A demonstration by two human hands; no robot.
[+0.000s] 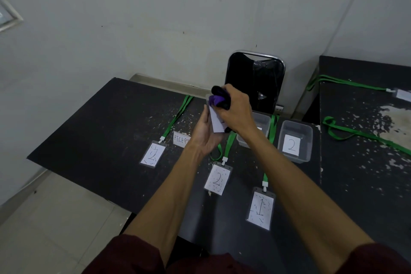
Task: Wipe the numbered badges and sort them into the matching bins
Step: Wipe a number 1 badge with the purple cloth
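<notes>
My left hand (205, 134) holds a white badge (215, 121) upright above the black table (100, 131). My right hand (235, 110) presses a purple and black cloth (219, 98) against the badge's top. Its number is mostly hidden. On the table lie a smudged badge marked 2 (152, 155) at the left, another 2 (217, 180) in the middle and a 1 (261, 209) nearer me, each on a green lanyard. A clear bin labelled 2 (295, 140) stands at the right. A second clear bin (259, 127) is partly behind my right arm, label hidden.
A paper label reading RECEPT (181, 138) lies by my left wrist. A black chair (255, 80) stands behind the table against the wall. A second dark table (367, 140) at the right carries green lanyards (347, 134) and a badge (403, 94) at its far edge.
</notes>
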